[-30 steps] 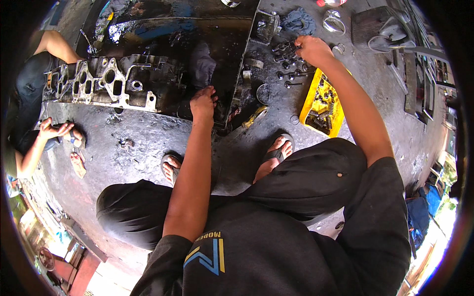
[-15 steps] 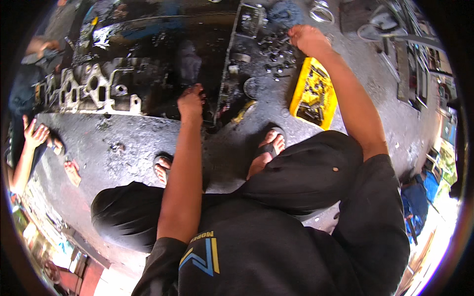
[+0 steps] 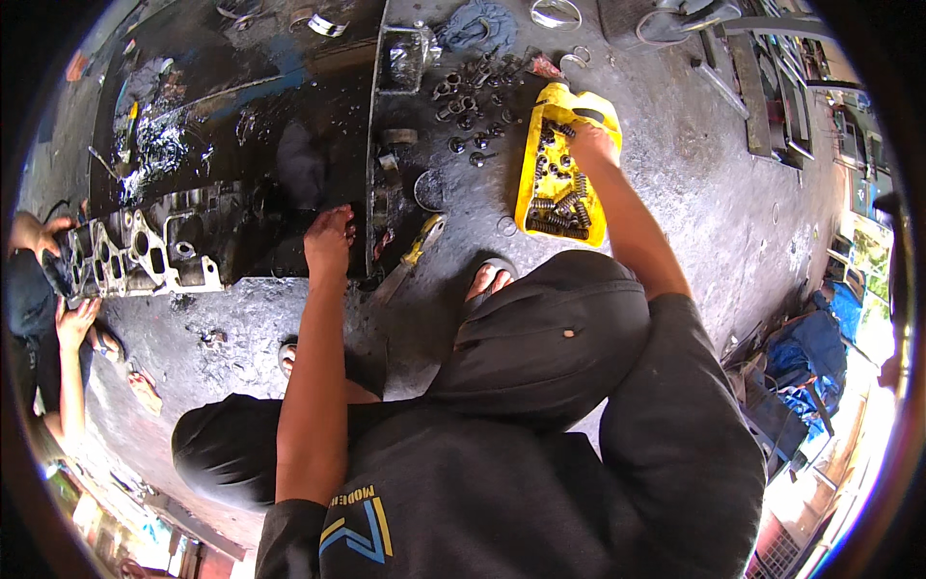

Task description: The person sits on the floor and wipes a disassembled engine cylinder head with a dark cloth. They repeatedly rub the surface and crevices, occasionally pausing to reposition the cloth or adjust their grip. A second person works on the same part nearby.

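My right hand (image 3: 594,147) reaches into a yellow cut-open plastic jug (image 3: 530,183) holding several coil springs (image 3: 555,214) and small metal parts. Its fingertips are hidden among the parts, so I cannot see what they touch. Over the right part of the dark oily board (image 3: 318,82), my left hand (image 3: 331,232) has its fingers curled in; anything inside them is too small to make out. To the left, a metal cylinder head (image 3: 145,253) lies along the board's near edge. Several small dark metal parts (image 3: 473,121) are scattered on the floor left of the jug.
A co-worker's hands (image 3: 77,323) are at the cylinder head's left end. A yellow-handled scraper (image 3: 420,246) lies near my feet. Behind are a metal tray (image 3: 400,60), a blue rag (image 3: 479,26) and metal rings (image 3: 557,13). Metal bars (image 3: 752,92) lie far right.
My right hand has moved from the loose parts on the floor back into the yellow jug. The view has shifted right. The co-worker's hands are now at the cylinder head.
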Demonstrator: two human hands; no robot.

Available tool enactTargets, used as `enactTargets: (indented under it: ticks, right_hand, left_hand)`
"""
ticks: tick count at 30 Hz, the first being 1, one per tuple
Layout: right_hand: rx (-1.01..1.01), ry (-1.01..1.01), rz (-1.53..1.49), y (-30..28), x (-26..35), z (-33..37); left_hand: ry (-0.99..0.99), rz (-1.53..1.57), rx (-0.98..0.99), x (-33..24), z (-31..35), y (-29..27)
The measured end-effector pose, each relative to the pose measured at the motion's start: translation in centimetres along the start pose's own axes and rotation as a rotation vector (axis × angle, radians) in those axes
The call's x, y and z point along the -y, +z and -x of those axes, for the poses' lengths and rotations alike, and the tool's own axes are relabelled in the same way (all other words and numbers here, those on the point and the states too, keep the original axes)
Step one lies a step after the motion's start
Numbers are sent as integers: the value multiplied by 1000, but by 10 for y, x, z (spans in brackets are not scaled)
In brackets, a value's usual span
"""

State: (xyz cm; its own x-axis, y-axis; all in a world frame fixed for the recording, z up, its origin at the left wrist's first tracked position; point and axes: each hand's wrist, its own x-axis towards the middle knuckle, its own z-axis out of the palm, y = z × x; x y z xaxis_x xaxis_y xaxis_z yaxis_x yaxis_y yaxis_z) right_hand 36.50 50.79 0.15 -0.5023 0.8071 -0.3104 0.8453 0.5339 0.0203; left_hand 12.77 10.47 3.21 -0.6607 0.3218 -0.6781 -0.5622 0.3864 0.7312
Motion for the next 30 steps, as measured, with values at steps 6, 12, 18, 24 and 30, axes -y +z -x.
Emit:
enactTargets:
  ticks: [6, 12, 18, 24, 30]
  right_hand:
    - [61, 195, -194, -29, 32, 22]
    - [187, 26, -282, -24, 57, 11]
    - [82, 19, -435, -3, 33, 10]
    - [-106, -2, -312, -75, 34, 42]
    - [343, -599, -365, -172, 176, 60]
  left_hand:
    - [30, -216, -40, 1, 2, -2]
    - [152, -335, -32, 11, -10, -6]
    - [218, -298, -85, 19, 3, -8]
    - [274, -235, -70, 17, 13, 4]
    - [128, 294, 139, 1, 16, 6]
